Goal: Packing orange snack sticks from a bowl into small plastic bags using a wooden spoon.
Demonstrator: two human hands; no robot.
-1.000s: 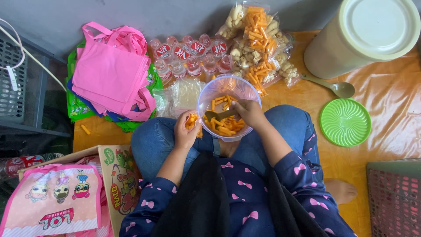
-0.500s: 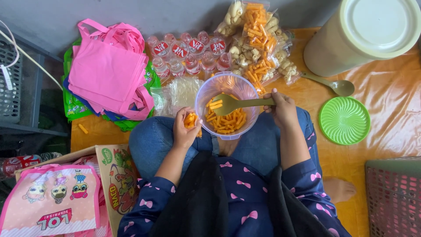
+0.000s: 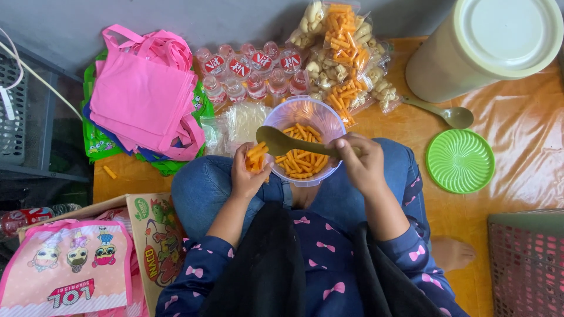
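Left hand (image 3: 245, 174): fingers curled around a small bunch of orange snack sticks (image 3: 257, 158), just beside the bowl.
Right hand (image 3: 361, 164): fingers closed tight on the handle of a brown spoon (image 3: 294, 144).
Bowl (image 3: 305, 114): see-through, on the lap, with orange sticks inside; the spoon is over it.
Far: snack bags (image 3: 343, 58), small water cups (image 3: 252, 73), pink bags (image 3: 144, 97).
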